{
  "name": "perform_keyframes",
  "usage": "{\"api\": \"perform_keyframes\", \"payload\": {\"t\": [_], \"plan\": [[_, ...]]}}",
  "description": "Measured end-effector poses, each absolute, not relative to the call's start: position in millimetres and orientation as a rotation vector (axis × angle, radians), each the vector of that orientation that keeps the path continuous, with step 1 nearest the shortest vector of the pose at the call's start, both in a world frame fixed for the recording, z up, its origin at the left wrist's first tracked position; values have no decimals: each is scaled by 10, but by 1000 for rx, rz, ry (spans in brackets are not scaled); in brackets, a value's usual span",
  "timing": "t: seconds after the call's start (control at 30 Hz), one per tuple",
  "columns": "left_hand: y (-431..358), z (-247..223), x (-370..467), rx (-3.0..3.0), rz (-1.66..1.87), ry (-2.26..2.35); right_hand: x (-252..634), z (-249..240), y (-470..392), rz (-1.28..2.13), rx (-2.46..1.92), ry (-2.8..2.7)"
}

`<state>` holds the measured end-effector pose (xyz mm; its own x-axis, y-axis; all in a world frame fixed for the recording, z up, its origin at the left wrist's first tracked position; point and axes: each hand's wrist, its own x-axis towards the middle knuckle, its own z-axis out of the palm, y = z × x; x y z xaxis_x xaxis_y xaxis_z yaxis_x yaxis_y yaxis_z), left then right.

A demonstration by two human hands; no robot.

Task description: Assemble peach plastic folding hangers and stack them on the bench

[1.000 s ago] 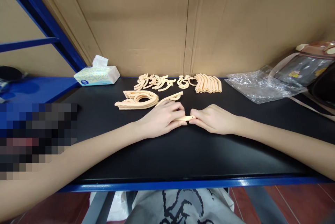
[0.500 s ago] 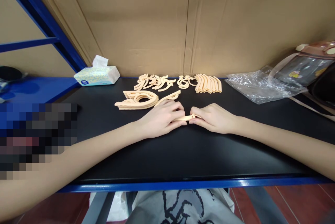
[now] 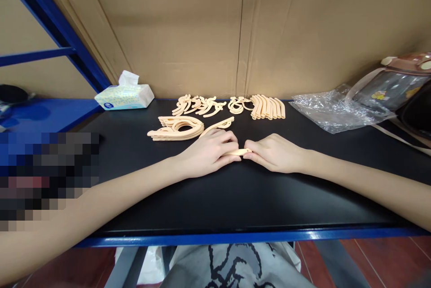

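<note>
My left hand (image 3: 212, 153) is closed round a cream plastic piece (image 3: 239, 152), which also sticks out behind the fingers toward the upper right. At the piece's right end, my right hand (image 3: 278, 153) pinches with thumb and fingers. The two hands nearly meet over the black table. Just behind my left hand lies a stack of cream curved parts (image 3: 177, 131). Farther back are a loose group of small curved parts (image 3: 202, 105), some hook-shaped parts (image 3: 236, 105) and a neat row of curved bars (image 3: 267, 107).
A tissue box (image 3: 124, 97) stands at the back left. Crumpled clear plastic (image 3: 333, 108) and a bottle with a strap (image 3: 387, 90) are at the back right. A cardboard wall (image 3: 188, 32) rises behind the table (image 3: 262, 202).
The end of the cream piece between the hands has turned slightly, and its far end has shifted a little to the right. My hands have barely moved.
</note>
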<state>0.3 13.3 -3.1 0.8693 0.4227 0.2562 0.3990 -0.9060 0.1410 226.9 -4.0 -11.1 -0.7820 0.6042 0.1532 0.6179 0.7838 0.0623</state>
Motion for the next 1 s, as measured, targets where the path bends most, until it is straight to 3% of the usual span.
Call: {"api": "perform_keyframes", "payload": {"t": [1.0], "plan": [[182, -58, -4, 2707, 494, 584, 2270, -115, -70, -518, -933, -2810]]}}
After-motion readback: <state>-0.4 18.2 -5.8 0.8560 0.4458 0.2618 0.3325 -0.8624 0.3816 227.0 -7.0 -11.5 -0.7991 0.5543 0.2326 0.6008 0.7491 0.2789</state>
